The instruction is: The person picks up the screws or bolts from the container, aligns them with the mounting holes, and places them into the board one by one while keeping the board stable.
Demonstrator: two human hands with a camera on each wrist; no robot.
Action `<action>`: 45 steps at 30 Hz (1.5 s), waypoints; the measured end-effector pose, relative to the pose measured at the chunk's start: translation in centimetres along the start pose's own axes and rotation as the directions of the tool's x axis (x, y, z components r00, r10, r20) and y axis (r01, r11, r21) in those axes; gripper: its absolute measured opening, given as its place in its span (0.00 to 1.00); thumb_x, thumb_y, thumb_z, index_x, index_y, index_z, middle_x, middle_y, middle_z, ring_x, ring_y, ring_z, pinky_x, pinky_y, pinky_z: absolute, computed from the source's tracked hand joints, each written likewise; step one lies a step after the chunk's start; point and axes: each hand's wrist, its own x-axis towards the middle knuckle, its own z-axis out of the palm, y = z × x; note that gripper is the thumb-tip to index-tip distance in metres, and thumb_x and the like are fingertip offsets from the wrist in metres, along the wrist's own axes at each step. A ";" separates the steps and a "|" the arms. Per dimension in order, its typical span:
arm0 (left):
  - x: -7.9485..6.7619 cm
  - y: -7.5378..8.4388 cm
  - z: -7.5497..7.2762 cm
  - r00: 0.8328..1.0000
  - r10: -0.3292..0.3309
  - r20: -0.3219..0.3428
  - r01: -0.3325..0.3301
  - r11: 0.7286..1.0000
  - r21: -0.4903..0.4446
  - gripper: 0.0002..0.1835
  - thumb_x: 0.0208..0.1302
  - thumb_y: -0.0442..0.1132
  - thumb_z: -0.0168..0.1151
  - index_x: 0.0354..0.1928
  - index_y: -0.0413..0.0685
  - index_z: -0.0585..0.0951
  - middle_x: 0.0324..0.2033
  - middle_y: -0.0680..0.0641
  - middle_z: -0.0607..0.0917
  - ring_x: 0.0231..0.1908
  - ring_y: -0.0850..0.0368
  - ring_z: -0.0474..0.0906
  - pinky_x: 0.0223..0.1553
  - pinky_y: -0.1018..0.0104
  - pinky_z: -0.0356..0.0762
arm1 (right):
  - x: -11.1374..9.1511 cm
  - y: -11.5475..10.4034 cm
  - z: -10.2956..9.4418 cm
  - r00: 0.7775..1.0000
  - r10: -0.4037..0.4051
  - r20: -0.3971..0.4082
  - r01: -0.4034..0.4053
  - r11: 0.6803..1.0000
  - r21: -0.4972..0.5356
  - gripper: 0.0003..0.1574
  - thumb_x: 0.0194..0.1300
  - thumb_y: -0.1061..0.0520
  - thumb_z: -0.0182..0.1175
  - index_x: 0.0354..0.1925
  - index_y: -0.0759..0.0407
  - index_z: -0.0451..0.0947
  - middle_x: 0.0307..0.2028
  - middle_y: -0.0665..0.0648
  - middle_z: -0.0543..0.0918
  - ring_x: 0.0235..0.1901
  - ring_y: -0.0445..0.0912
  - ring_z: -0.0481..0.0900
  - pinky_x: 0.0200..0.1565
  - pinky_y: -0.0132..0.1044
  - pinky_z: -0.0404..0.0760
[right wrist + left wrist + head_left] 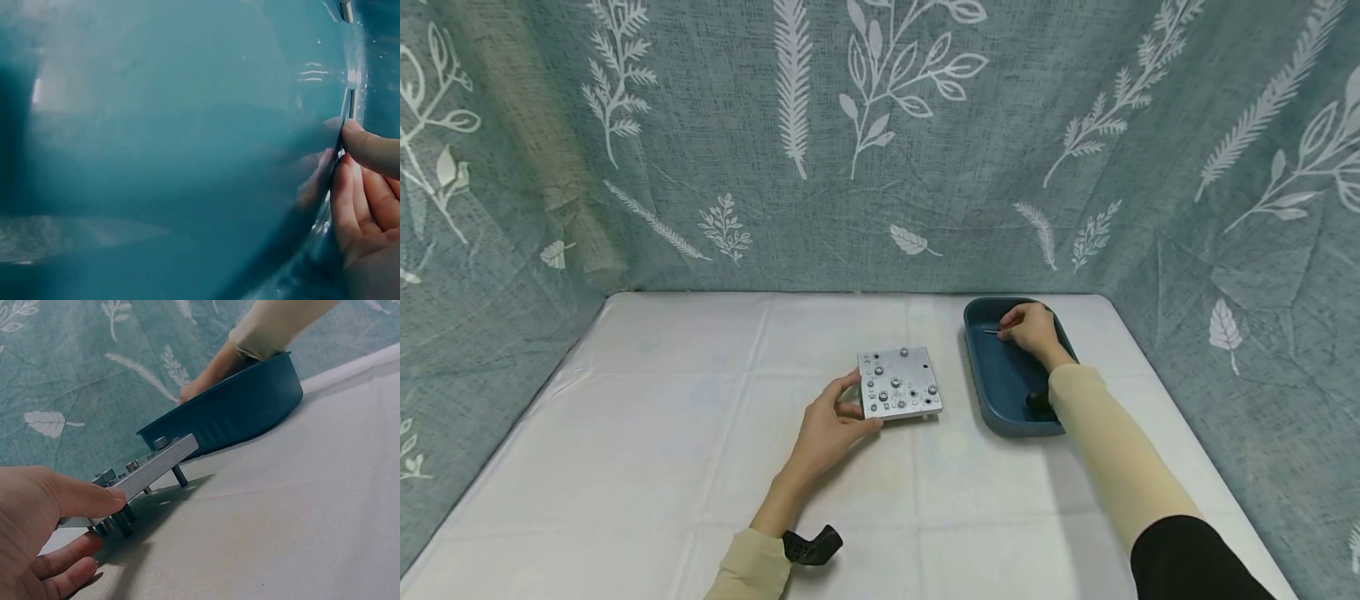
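Observation:
A square metal plate (pixel 917 367) with several bolts and holes is held by its left edge in my left hand (pixel 829 433). In the left wrist view the plate (pixel 165 456) tilts above the cloth, bolt shanks sticking out below, with the left thumb on its edge. Inside the blue tray (pixel 992 417), my right hand (pixel 1032 330) pinches a thin metal rod (pixel 991 332) near the far end. The right wrist view shows the rod (pixel 352 103) between thumb and fingertips, close to the tray wall. Its exact kind cannot be told.
White cloth (pixel 647 433) covers the table, and a leaf-patterned curtain (pixel 820 225) hangs behind and at both sides. A small dark object (pixel 1039 403) sits at the tray's near right, partly behind the right sleeve. Another metal piece (pixel 345 11) shows in the right wrist view.

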 end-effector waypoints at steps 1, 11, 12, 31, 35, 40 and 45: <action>0.0 0.0 0.0 1.000 -0.002 0.000 0.002 1.000 0.000 0.43 0.52 0.33 0.76 0.70 0.45 0.67 0.63 0.41 0.73 0.36 0.55 0.83 0.39 0.60 0.79 | 0.0 -0.1 0.0 1.000 -0.008 0.004 0.008 1.000 -0.009 0.09 0.55 0.67 0.72 0.36 0.68 0.84 0.31 0.61 0.85 0.32 0.52 0.82 0.37 0.44 0.79; -0.1 -0.1 0.2 1.000 0.001 0.003 -0.001 1.000 0.007 0.42 0.52 0.34 0.76 0.70 0.45 0.68 0.65 0.41 0.71 0.37 0.55 0.82 0.39 0.60 0.79 | -0.3 0.3 -0.4 0.999 -0.013 0.043 0.014 0.999 -0.030 0.08 0.57 0.67 0.71 0.36 0.68 0.83 0.30 0.60 0.85 0.32 0.52 0.83 0.36 0.41 0.79; -0.1 -0.1 0.3 1.000 0.002 0.005 -0.002 1.000 0.008 0.42 0.52 0.34 0.76 0.70 0.45 0.68 0.65 0.41 0.70 0.37 0.56 0.82 0.39 0.60 0.79 | -0.4 0.4 -0.5 0.999 -0.008 0.044 0.010 1.000 -0.029 0.08 0.57 0.67 0.71 0.36 0.68 0.82 0.30 0.60 0.85 0.32 0.51 0.83 0.36 0.41 0.79; 0.0 -0.1 0.2 1.000 0.003 0.005 -0.003 1.000 0.025 0.43 0.53 0.34 0.76 0.71 0.45 0.67 0.60 0.42 0.74 0.36 0.55 0.82 0.39 0.59 0.78 | -0.9 -0.5 -1.8 0.999 0.006 0.042 -0.015 0.977 0.213 0.12 0.63 0.70 0.65 0.45 0.73 0.78 0.37 0.67 0.85 0.36 0.53 0.85 0.40 0.45 0.83; 0.1 -0.2 0.1 1.000 0.005 0.000 -0.005 1.000 0.030 0.42 0.53 0.34 0.76 0.71 0.46 0.67 0.59 0.42 0.75 0.36 0.56 0.82 0.39 0.59 0.78 | -1.0 -1.3 -2.2 1.000 0.008 0.010 -0.011 0.966 0.257 0.12 0.64 0.67 0.65 0.46 0.70 0.79 0.39 0.66 0.85 0.37 0.48 0.85 0.43 0.45 0.82; 0.1 -0.2 0.0 1.000 0.007 -0.004 -0.007 1.000 0.028 0.42 0.53 0.34 0.76 0.70 0.45 0.67 0.53 0.43 0.78 0.35 0.56 0.82 0.39 0.59 0.78 | -1.1 -3.0 -2.5 0.999 -0.028 -0.036 0.038 0.943 0.332 0.12 0.64 0.66 0.66 0.46 0.69 0.79 0.41 0.65 0.85 0.39 0.48 0.84 0.47 0.47 0.80; 0.1 -0.2 0.0 1.000 0.006 -0.009 -0.006 0.999 0.032 0.42 0.53 0.34 0.76 0.70 0.45 0.68 0.51 0.43 0.79 0.36 0.56 0.82 0.39 0.59 0.78 | -1.7 -5.6 -2.3 0.994 -0.099 -0.044 0.108 0.885 0.453 0.15 0.63 0.68 0.66 0.47 0.73 0.78 0.44 0.69 0.84 0.41 0.50 0.84 0.49 0.47 0.79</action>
